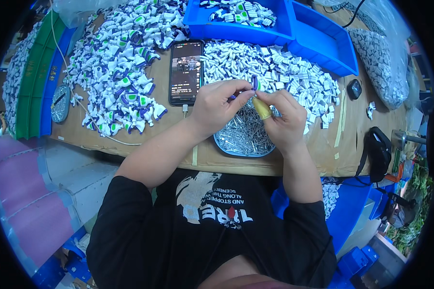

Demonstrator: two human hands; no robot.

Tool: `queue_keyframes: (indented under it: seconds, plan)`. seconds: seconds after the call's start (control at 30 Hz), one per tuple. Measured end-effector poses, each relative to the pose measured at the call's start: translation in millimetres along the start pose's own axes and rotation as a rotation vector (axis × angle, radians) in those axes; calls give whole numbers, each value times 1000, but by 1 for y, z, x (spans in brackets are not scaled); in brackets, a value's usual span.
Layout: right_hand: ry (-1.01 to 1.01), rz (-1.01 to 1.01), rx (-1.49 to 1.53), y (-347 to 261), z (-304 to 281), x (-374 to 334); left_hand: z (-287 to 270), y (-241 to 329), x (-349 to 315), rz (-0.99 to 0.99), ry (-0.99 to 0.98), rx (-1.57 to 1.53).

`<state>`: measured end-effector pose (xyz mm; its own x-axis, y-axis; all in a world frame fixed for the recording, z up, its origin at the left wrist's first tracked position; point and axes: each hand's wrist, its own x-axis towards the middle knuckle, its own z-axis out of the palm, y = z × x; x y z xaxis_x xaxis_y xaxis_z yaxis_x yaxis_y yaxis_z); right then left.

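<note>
- You have a small purple-and-white piece [255, 83] between your fingertips, over the far edge of the pin tray; take it as the centre of the clock. The fingers hide much of it.
- Your left hand [216, 104] pinches it from 8 o'clock, thumb and forefinger nearly closed; your right hand [287, 118] meets it from 4 o'clock in a similarly narrow pinch. Whether the right also holds a pin, you cannot tell.
- A slip could drop the piece among the metal pins [243, 131] in the blue-rimmed tray [246, 154] at 6 o'clock; the likely cause is its small size and tip-only hold. The yellow finger cover [263, 109] on your right hand may dull your feel.
- Both wrists arch inward; your left forearm [161, 150] comes from 8 o'clock, your right forearm [301, 168] from 5.
- The phone [186, 72] lies at 9 o'clock, just beside your left hand, where a stray knuckle could nudge it.
- White-and-purple parts [284, 65] spread from 11 round to 4 o'clock; figure bodies [130, 72] heap beyond the phone.
</note>
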<state>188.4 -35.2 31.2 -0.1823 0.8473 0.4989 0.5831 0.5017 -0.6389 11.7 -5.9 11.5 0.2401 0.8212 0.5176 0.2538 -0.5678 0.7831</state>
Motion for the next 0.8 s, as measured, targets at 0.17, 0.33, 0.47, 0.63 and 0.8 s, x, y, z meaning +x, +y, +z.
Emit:
queue_keyframes:
  seconds: [0.17, 0.33, 0.47, 0.63, 0.8]
  plan:
    - [-18, -22, 32, 0, 0, 1, -1, -2, 2, 183, 40, 126]
    - [-17, -29, 116, 0, 0, 2, -2, -3, 4, 278, 59, 186]
    - [-47, -65, 155, 6, 0, 1, -2, 0, 4, 272, 56, 171]
    - [-209, 17, 150, 0, 1, 2, -9, 1, 9, 235, -41, 63]
    - [-70, 118, 184, 6, 5, -1, -19, -23, 25, 90, 19, 267]
